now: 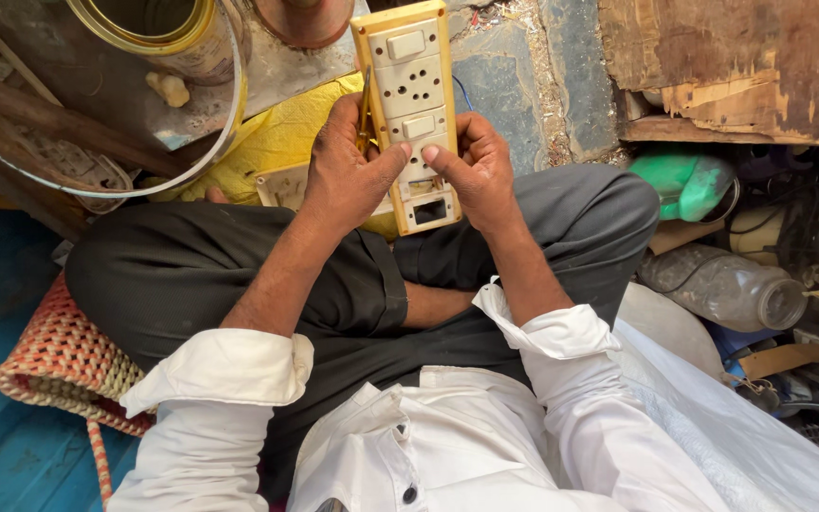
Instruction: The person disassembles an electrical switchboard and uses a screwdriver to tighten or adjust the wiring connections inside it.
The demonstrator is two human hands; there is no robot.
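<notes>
Both hands gripped a cream, yellow-edged switch-and-socket board (412, 109) above the lap, the left hand (348, 175) also pinching a thin screwdriver (365, 100) beside it, the right hand (478, 171) thumbing its lower switch, while left of the board a metal basin (229, 114) held a tin can (158, 33).

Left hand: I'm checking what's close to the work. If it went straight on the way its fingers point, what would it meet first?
The left hand points up-frame along the switchboard. Next in that line seems to be the metal tin, though depth is unclear.
</notes>
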